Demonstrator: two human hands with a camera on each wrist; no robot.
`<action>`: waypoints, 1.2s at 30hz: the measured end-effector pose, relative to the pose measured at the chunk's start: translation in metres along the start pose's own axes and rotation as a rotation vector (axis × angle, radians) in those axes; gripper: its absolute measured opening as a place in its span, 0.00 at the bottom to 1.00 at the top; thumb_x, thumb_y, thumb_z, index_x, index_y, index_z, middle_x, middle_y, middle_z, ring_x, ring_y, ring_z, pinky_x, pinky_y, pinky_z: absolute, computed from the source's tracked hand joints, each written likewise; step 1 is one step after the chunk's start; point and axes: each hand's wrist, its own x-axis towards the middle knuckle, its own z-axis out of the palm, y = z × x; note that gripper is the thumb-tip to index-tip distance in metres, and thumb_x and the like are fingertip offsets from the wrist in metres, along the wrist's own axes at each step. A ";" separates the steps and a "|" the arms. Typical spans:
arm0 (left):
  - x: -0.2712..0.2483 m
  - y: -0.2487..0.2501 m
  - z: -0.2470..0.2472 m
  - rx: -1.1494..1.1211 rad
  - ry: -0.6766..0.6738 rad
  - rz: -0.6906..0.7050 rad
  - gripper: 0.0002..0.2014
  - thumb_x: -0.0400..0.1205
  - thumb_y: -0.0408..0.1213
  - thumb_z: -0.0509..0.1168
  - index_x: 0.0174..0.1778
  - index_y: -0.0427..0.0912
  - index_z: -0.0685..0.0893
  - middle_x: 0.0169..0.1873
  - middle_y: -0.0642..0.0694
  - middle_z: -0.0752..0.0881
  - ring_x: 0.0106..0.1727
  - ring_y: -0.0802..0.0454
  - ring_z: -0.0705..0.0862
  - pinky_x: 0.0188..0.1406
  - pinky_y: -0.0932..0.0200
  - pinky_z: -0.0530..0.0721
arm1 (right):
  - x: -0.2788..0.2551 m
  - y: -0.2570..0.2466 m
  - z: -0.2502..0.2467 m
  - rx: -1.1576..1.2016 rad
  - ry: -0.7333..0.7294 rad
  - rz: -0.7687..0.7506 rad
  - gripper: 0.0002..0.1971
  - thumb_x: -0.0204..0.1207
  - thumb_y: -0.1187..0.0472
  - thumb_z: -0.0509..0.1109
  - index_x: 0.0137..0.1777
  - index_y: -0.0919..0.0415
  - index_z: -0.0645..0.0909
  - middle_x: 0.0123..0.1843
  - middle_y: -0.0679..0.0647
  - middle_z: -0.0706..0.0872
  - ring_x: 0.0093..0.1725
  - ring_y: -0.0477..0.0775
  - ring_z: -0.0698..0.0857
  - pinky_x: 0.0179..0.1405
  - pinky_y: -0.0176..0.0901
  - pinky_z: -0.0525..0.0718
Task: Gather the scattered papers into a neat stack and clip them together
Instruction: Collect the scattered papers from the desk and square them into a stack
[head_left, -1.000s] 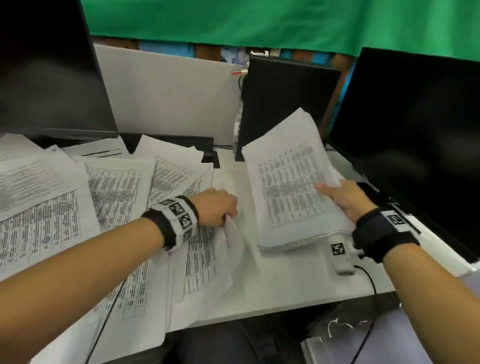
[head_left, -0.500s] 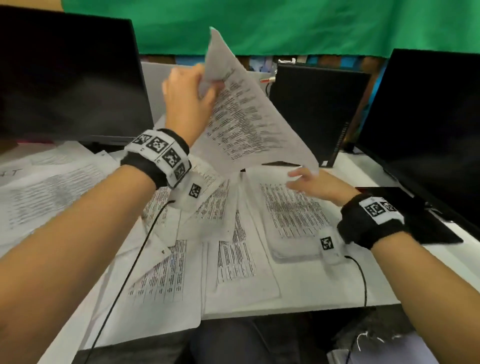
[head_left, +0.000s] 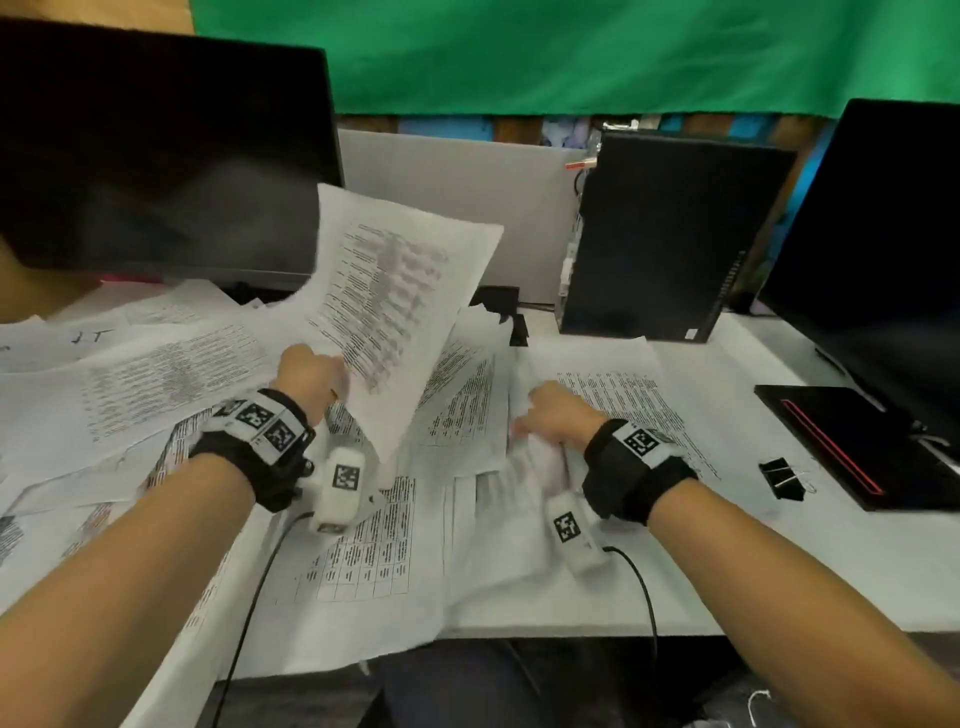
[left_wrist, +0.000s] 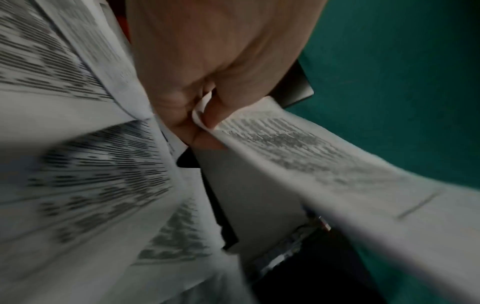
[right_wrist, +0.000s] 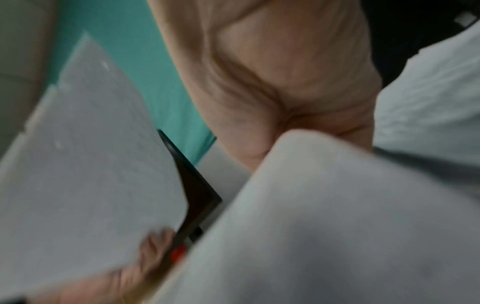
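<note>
Down from up high comes the left hand, fingers pinching a printed sheet mid-frame. White surface, green cloth behind. Right hand grips crumpled papers at center.

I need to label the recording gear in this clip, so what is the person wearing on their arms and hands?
Both forearms are bare, with no sleeves or gloves. Each wrist carries a black fabric wristband topped by a white strip printed with black square fiducial markers. Below each band hangs a small white camera module bearing another marker, and a thin black cable trails from it toward the person.
</note>
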 end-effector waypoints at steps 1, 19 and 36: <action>0.001 -0.009 0.002 -0.005 -0.011 -0.034 0.19 0.82 0.29 0.61 0.66 0.20 0.73 0.63 0.22 0.79 0.63 0.25 0.80 0.59 0.39 0.81 | 0.003 -0.003 -0.013 -0.035 0.157 -0.034 0.14 0.80 0.64 0.69 0.62 0.72 0.80 0.59 0.65 0.85 0.50 0.59 0.82 0.37 0.39 0.77; 0.040 -0.100 -0.029 -0.142 -0.292 -0.160 0.08 0.82 0.38 0.61 0.47 0.42 0.85 0.40 0.39 0.87 0.43 0.37 0.85 0.49 0.43 0.84 | 0.086 -0.019 0.020 0.464 0.201 -0.156 0.16 0.83 0.56 0.66 0.64 0.64 0.85 0.60 0.60 0.89 0.60 0.62 0.87 0.65 0.60 0.83; 0.036 -0.106 -0.041 -0.140 -0.108 0.011 0.23 0.81 0.57 0.62 0.64 0.44 0.79 0.57 0.50 0.82 0.49 0.50 0.82 0.43 0.60 0.81 | 0.122 -0.042 0.060 0.722 0.092 0.162 0.15 0.80 0.63 0.68 0.63 0.71 0.80 0.57 0.64 0.84 0.55 0.61 0.84 0.61 0.55 0.86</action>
